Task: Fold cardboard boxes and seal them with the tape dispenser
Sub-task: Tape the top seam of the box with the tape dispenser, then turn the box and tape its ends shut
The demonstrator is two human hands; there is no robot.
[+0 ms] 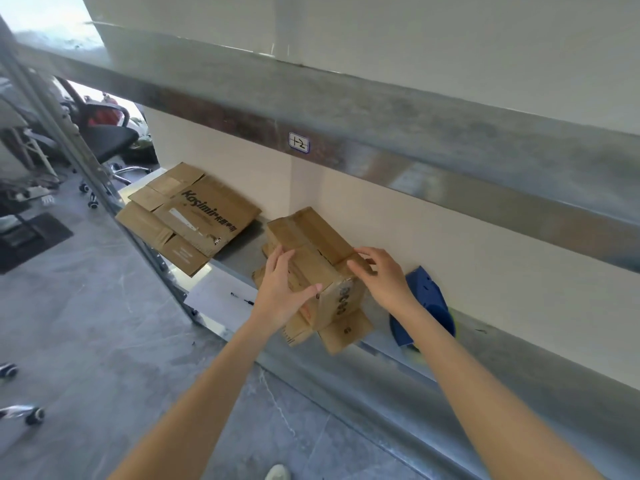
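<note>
A: Pointing which way, that small brown cardboard box point(311, 261)?

B: Its long axis runs from the upper left toward the lower right, just below the middle of the frame. The top flaps are folded shut, with the seam along that same line. The printed end faces the bottom of the frame, and loose flaps splay out under it.

A: Where does it sit?

B: On the grey metal shelf point(239, 252), against the pale wall.

A: Count things for me.

B: One folded box. One flattened brown cardboard sheet with dark lettering point(188, 216) to its left, overhanging the shelf's edge. One blue plastic tape dispenser point(427, 299) to its right, partly behind the right forearm. Two bare hands.

A: And the hands?

B: The left hand point(280, 289) lies flat on the box's left side, fingers straight and together, thumb stretched across to the near corner. The right hand point(381, 275) rests on the top's right edge, fingers loosely bent, fingertips touching the flap. Neither touches the dispenser.
</note>
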